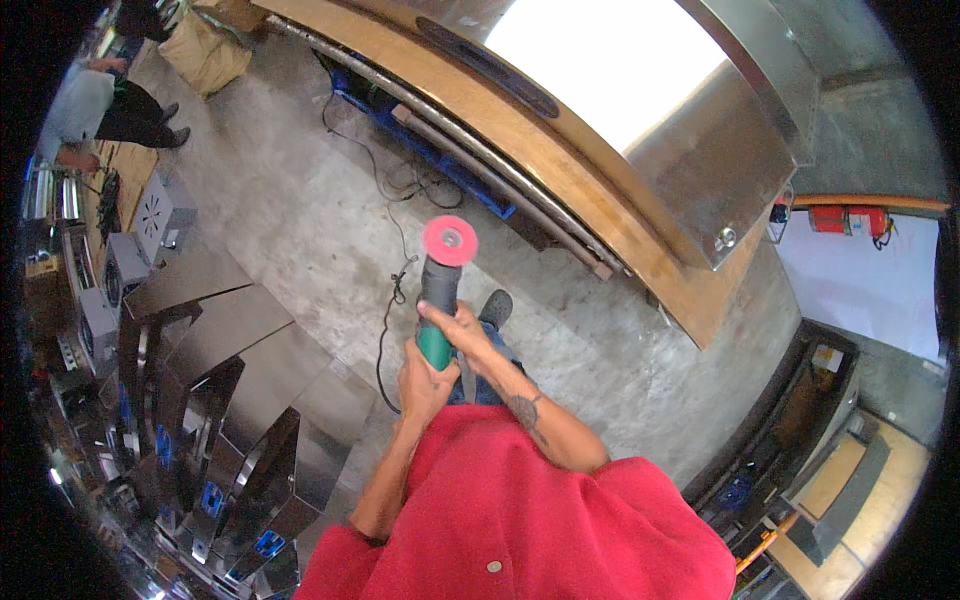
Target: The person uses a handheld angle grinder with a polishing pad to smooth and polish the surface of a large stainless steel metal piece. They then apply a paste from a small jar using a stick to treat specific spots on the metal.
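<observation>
An angle grinder (pixel 437 305) with a green and dark grey body is held up in front of my red shirt. Its pinkish-red disc (pixel 434 240) faces up at the far end. My left hand (pixel 425 385) is closed round the rear of the green body. Further forward, my right hand (pixel 462 330) grips the body near the dark section, thumb across it. A black cord (pixel 381 360) hangs at the left of the tool and trails over the floor toward the workbench. The disc is apart from any surface.
A wooden workbench (pixel 600 165) with a shiny metal housing (pixel 690 180) stands ahead. Stacked sheet-metal parts (pixel 235 355) fill the left side. Another person (pixel 85 110) is at far left. A red fire extinguisher (pixel 850 220) and dark shelving (pixel 780 420) are at right. Cables lie on the concrete floor (pixel 300 200).
</observation>
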Available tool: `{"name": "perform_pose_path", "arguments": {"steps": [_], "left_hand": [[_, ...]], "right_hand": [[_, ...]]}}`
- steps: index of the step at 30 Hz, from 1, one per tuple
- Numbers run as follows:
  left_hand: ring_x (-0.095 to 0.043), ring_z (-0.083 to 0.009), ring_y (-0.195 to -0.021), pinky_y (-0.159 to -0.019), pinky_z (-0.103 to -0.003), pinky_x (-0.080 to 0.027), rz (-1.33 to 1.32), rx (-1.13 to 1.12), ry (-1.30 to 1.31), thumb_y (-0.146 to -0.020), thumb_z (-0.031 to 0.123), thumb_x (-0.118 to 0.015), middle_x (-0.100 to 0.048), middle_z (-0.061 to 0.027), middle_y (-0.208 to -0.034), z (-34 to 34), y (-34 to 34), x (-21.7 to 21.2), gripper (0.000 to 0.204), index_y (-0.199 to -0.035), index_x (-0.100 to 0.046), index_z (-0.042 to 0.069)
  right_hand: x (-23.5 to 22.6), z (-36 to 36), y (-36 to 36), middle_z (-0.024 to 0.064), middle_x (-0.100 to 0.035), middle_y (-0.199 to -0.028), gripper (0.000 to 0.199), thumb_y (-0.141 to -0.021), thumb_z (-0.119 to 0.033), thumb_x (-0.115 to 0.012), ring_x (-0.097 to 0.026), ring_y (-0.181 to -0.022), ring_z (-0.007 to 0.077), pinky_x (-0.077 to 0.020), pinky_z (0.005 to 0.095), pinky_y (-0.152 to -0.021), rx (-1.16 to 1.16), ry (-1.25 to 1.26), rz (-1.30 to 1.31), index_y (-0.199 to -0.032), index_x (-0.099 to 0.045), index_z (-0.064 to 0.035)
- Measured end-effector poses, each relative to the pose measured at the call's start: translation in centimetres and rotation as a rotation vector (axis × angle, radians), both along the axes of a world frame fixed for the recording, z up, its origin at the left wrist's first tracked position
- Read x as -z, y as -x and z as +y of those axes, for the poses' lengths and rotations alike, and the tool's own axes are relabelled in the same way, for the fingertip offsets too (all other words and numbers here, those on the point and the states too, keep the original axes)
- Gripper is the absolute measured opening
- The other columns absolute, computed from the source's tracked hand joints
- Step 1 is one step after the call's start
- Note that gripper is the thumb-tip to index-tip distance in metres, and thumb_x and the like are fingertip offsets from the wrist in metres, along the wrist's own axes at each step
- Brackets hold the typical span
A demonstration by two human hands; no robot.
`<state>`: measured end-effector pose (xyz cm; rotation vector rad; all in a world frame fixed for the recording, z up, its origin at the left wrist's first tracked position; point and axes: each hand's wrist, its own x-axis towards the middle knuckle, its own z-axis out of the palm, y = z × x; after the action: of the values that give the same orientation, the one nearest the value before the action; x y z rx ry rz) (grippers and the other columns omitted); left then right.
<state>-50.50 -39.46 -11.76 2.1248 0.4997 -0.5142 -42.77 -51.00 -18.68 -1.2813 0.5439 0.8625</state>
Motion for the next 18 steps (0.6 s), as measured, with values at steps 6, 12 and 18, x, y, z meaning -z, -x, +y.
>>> {"name": "perform_pose_path", "arguments": {"steps": [6,12,18], "left_hand": [[-0.072,-0.0538,-0.096,-0.082,-0.060,-0.058,0.022,0.432,-0.097,-0.082,0.026,-0.084,-0.070,-0.0311,-0.113,1.7,-0.7,13.1,0.096,-0.155,-0.031,-0.007],[-0.077,-0.0300,-0.086,-0.076,-0.042,-0.058,-0.307,1.113,-0.497,-0.094,0.020,-0.063,-0.078,-0.0129,-0.087,4.6,-4.4,26.8,0.018,-0.096,-0.076,0.009],[-0.075,-0.0312,-0.099,-0.091,-0.047,-0.054,-0.312,1.062,-0.626,-0.097,0.019,-0.063,-0.078,-0.0138,-0.096,10.0,-13.9,41.5,0.017,-0.107,-0.073,0.008]], "right_hand": [[10.2,1.9,0.2,0.0187,-0.071,-0.106,0.070,-0.086,-0.024,-0.087,-0.069,-0.093,0.0240,-0.0584,0.0387,-0.081,0.359,0.368,0.094,-0.132,-0.052,0.0152],[32.5,-5.3,-2.3,0.0085,-0.069,-0.083,0.031,-0.084,-0.021,-0.079,-0.064,-0.065,0.0198,-0.0532,0.0393,-0.060,0.616,0.349,-0.006,-0.104,-0.070,0.0014],[47.7,-14.1,-9.2,0.0034,-0.071,-0.104,0.037,-0.089,-0.027,-0.084,-0.066,-0.089,0.0178,-0.0548,0.0388,-0.074,0.551,0.494,-0.109,-0.117,-0.071,-0.0059]]}}
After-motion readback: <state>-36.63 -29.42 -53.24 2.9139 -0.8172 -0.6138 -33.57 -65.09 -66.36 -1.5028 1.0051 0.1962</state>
